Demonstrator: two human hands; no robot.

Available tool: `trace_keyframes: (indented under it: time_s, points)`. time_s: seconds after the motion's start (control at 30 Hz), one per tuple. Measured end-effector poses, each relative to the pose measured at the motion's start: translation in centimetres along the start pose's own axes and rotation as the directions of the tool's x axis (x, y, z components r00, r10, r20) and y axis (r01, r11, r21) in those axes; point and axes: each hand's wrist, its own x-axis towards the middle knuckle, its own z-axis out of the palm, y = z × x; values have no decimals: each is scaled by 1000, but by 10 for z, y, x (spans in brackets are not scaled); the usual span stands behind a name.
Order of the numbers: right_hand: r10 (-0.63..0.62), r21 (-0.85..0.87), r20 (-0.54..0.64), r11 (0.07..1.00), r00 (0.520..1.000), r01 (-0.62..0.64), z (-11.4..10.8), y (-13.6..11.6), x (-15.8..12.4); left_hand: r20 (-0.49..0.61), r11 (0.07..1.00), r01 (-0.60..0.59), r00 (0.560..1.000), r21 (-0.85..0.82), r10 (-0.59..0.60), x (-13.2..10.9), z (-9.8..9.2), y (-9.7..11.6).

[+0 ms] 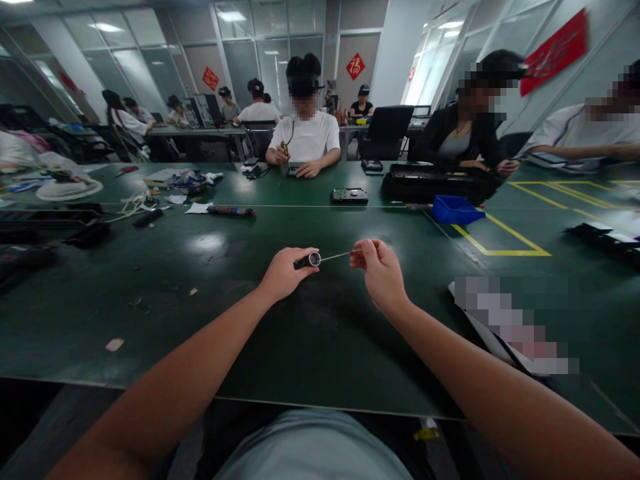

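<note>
The left hand (pixel 286 273) gripped one dark cylinder (pixel 314 259) between thumb and fingers, and the right hand (pixel 381 270) pinched one thin rod (pixel 335 256) reaching to its round end, contact unclear, above mid-table. One blue bin (pixel 456 211) and one metal-cased device (pixel 349 196) lay beyond, while green tabletop (pixel 200 323) stretched from the hands to the near edge.
</note>
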Motion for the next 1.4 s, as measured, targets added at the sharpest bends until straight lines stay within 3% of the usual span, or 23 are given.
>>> trace_keyframes:
  time_s: [0.2, 0.57, 0.83, 1.03, 1.4]
  points:
    - [-148, -195, 61, 968, 987, 157, 1, -7, -4, 8, 1000, -11, 1000, -1, 11, -1, 0, 4]
    - [-111, -240, 95, 962, 989, 131, -1, -10, -4, 39, 1000, -9, 999, 21, 8, -2, 0, 7]
    - [-98, -455, 127, 879, 987, 145, -7, -24, -3, 38, 1000, -1, 999, 19, 0, -2, 0, 7]
    - [-188, -397, 217, 880, 958, 263, -5, -16, -8, 20, 1000, 5, 1000, 3, -5, -3, 1, 5]
    - [-127, -444, 214, 871, 968, 213, -4, -14, -9, 33, 1000, -7, 999, -22, 7, -4, 2, 2]
